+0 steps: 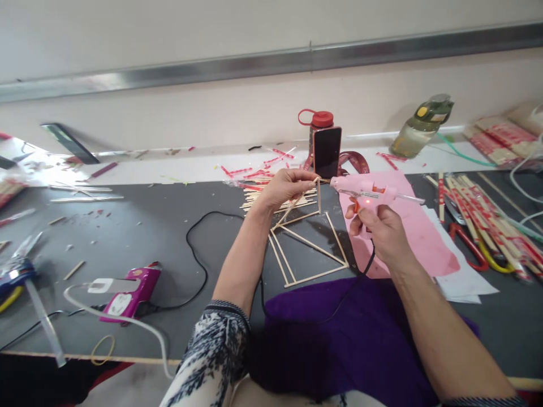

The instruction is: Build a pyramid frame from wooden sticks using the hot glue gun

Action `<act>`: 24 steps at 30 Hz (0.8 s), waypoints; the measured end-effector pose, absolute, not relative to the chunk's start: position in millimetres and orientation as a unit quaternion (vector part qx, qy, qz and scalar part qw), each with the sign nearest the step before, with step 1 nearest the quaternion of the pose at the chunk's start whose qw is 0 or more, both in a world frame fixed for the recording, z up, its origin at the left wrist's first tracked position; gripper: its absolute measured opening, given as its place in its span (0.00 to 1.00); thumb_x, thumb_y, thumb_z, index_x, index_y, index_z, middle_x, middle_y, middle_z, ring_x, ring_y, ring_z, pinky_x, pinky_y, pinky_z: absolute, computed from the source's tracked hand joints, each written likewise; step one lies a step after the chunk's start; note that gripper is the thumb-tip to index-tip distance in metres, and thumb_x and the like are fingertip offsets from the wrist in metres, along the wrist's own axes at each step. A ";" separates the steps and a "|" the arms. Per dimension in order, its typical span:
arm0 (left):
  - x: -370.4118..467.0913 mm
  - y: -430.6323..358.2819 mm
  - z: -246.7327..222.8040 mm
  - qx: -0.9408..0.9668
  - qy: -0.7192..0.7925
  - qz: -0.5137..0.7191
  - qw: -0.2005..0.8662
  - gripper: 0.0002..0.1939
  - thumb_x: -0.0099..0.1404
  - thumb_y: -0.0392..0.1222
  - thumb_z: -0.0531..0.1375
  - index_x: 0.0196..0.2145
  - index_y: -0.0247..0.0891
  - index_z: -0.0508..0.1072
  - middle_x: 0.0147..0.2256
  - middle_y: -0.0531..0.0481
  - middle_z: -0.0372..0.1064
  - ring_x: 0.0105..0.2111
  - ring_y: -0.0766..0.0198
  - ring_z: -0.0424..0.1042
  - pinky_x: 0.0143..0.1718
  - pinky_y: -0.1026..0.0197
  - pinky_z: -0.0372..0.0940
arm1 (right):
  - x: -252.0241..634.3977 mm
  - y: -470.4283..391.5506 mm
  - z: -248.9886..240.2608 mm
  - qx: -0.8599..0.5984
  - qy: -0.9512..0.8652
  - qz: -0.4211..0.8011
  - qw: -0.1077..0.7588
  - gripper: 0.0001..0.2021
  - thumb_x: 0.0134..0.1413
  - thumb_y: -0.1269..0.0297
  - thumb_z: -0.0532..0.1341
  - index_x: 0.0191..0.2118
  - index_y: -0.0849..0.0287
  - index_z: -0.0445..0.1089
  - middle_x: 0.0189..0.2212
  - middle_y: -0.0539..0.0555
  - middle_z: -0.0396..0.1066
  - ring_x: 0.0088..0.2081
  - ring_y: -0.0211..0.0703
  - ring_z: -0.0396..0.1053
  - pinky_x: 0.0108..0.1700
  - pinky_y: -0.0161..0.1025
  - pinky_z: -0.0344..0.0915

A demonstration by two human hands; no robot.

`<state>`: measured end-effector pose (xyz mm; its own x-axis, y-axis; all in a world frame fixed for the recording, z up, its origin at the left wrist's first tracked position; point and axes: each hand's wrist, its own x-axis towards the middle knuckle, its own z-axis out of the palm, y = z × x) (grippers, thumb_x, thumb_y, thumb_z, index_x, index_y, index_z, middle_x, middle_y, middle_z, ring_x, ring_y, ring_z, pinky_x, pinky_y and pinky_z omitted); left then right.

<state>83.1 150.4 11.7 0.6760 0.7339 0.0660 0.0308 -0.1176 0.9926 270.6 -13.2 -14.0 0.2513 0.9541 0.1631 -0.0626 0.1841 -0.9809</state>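
My right hand (384,229) is wrapped round the handle of a pink hot glue gun (360,186), with a finger at its orange trigger. A clear glue stick (409,198) pokes out of its back end, and a small red light glows on its side. The nozzle points left, at the tip of a frame of thin wooden sticks (314,277). My left hand (291,186) pinches that frame near its upper corner, right by the nozzle. The lower part of the frame spreads over the grey table. A pile of loose sticks (250,199) lies behind my left hand.
A phone (327,151) leans on a red-capped bottle (322,120). Pink sheet (424,249) and purple cloth (339,339) lie nearby. A green-lidded water bottle (416,133) stands behind. At right are wrapped sticks (487,220) and red-handled scissors (469,249); left, a magenta power strip (133,294) with cords.
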 end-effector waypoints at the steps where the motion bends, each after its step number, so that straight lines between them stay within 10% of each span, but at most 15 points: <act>1: 83.0 150.2 11.9 0.688 0.278 0.291 0.603 0.15 0.54 0.43 0.66 0.40 0.34 0.78 0.22 0.53 0.66 0.17 0.78 0.54 0.17 0.70 0.47 | 270.0 -13.2 -14.1 -0.494 -0.457 0.406 0.618 0.10 0.55 0.56 0.61 0.37 0.58 0.69 0.32 0.50 0.71 0.22 0.34 0.66 0.26 0.37 0.61; 24: 82.0 150.0 13.6 0.694 0.283 0.283 0.598 0.15 0.54 0.43 0.66 0.40 0.36 0.79 0.23 0.53 0.66 0.17 0.78 0.54 0.17 0.69 0.46 | 265.2 -9.7 -17.1 -0.507 -0.450 0.397 0.619 0.10 0.56 0.57 0.60 0.30 0.58 0.65 0.21 0.46 0.65 0.20 0.33 0.62 0.27 0.36 0.60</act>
